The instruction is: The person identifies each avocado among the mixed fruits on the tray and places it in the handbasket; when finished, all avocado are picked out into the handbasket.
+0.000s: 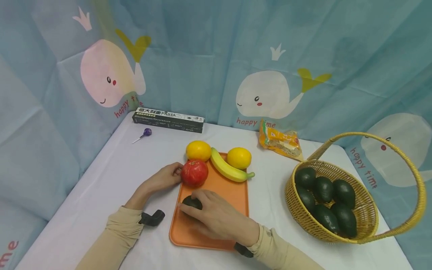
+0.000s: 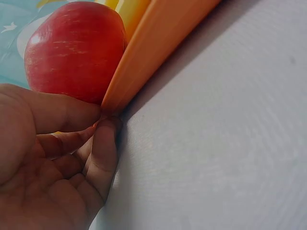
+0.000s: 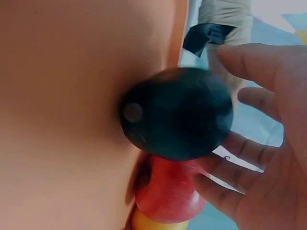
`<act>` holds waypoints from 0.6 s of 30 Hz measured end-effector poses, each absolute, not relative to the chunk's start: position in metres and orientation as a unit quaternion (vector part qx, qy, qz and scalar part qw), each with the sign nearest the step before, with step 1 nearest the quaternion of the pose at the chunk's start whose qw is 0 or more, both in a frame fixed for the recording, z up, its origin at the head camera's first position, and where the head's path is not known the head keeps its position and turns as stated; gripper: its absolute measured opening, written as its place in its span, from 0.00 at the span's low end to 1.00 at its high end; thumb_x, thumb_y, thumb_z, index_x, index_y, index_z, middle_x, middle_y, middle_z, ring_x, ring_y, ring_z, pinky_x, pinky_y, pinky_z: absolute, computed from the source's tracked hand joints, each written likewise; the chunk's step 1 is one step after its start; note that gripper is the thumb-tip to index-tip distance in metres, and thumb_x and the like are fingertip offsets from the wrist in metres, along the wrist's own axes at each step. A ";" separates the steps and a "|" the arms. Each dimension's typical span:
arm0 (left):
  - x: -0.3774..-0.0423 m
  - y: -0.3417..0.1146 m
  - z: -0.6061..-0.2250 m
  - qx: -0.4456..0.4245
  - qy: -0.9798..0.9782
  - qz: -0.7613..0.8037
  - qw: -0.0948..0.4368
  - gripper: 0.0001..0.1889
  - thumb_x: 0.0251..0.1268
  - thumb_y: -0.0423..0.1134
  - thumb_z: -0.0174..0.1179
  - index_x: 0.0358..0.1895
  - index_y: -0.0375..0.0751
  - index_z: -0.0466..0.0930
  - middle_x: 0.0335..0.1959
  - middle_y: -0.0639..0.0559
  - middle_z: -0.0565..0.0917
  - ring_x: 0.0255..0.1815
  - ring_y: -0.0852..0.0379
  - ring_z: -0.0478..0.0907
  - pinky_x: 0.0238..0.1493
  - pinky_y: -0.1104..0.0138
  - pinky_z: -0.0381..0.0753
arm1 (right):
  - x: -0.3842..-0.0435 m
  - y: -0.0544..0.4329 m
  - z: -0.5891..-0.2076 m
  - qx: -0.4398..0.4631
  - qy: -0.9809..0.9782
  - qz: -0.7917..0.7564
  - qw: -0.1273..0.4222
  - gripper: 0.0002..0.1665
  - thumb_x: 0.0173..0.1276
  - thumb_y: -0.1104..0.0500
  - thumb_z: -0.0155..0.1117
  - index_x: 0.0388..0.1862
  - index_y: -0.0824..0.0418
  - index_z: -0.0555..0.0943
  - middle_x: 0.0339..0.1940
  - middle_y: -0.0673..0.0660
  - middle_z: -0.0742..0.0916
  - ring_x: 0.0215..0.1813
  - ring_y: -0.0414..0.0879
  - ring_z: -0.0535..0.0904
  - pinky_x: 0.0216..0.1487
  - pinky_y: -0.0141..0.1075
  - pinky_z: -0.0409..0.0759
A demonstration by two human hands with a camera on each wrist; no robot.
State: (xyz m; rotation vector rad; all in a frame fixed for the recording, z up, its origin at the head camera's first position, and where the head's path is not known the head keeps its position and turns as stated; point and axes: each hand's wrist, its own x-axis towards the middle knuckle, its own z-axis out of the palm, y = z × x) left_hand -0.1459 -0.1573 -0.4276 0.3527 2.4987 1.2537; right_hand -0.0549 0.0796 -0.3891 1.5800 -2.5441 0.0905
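An orange tray (image 1: 241, 198) lies on the white table. My left hand (image 1: 165, 177) pinches its left rim between thumb and finger, right beside a red apple (image 1: 194, 173); the left wrist view shows the pinch up close. Over the tray's near half, my right hand (image 1: 219, 217) is around a dark green avocado (image 1: 192, 203). In the right wrist view its fingers are spread loosely behind the avocado (image 3: 177, 115), and the thumb stands apart from it. A banana (image 1: 227, 169) and two lemons, one left (image 1: 198, 150) and one right (image 1: 239, 158), sit at the tray's far end.
On the right stands a wicker basket (image 1: 291, 198) with a tall handle and several avocados (image 1: 325, 219) in it. Along the back are a pasta box (image 1: 168, 120) and an orange food bag (image 1: 281, 141). A purple lollipop (image 1: 147, 132) lies at the back left.
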 end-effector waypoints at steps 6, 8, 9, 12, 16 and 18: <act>-0.146 -0.157 -0.429 0.126 0.876 0.438 0.159 0.20 0.61 0.32 0.52 0.56 0.28 0.73 0.36 0.45 0.77 0.38 0.53 0.72 0.43 0.64 0.72 | -0.051 0.088 -0.390 0.502 -0.864 0.027 0.029 0.32 0.62 0.42 0.67 0.64 0.46 0.72 0.59 0.55 0.76 0.54 0.46 0.76 0.57 0.36 0.78; -0.146 -0.158 -0.430 0.125 0.877 0.437 0.157 0.19 0.61 0.32 0.52 0.56 0.29 0.73 0.36 0.45 0.78 0.39 0.53 0.72 0.44 0.64 0.73 | -0.050 0.095 -0.389 0.489 -0.872 0.038 0.010 0.34 0.61 0.44 0.68 0.66 0.47 0.71 0.60 0.56 0.77 0.54 0.46 0.77 0.57 0.36 0.78; -0.147 -0.158 -0.430 0.126 0.878 0.436 0.155 0.19 0.62 0.32 0.52 0.56 0.29 0.73 0.36 0.45 0.78 0.39 0.53 0.72 0.44 0.63 0.73 | -0.049 0.100 -0.389 0.479 -0.876 0.048 0.003 0.36 0.61 0.46 0.68 0.67 0.48 0.70 0.59 0.56 0.77 0.53 0.46 0.77 0.56 0.36 0.79; -0.147 -0.158 -0.431 0.125 0.876 0.438 0.156 0.19 0.62 0.33 0.52 0.56 0.29 0.73 0.37 0.45 0.78 0.39 0.53 0.72 0.44 0.63 0.73 | -0.047 0.118 -0.386 0.439 -0.894 0.091 -0.009 0.41 0.56 0.49 0.69 0.70 0.49 0.68 0.59 0.55 0.75 0.50 0.44 0.76 0.50 0.34 0.80; -0.147 -0.158 -0.431 0.121 0.873 0.443 0.164 0.19 0.63 0.33 0.52 0.57 0.29 0.72 0.37 0.45 0.78 0.39 0.53 0.72 0.44 0.63 0.73 | -0.046 0.150 -0.375 0.373 -0.913 0.161 0.033 0.44 0.49 0.53 0.72 0.68 0.48 0.70 0.60 0.55 0.74 0.51 0.43 0.76 0.48 0.37 0.81; -0.147 -0.158 -0.431 0.118 0.873 0.444 0.167 0.20 0.64 0.33 0.52 0.57 0.29 0.72 0.37 0.45 0.78 0.39 0.53 0.72 0.44 0.63 0.73 | -0.048 0.169 -0.366 0.341 -0.918 0.189 0.073 0.43 0.48 0.56 0.73 0.67 0.50 0.71 0.61 0.55 0.74 0.54 0.44 0.76 0.50 0.41 0.82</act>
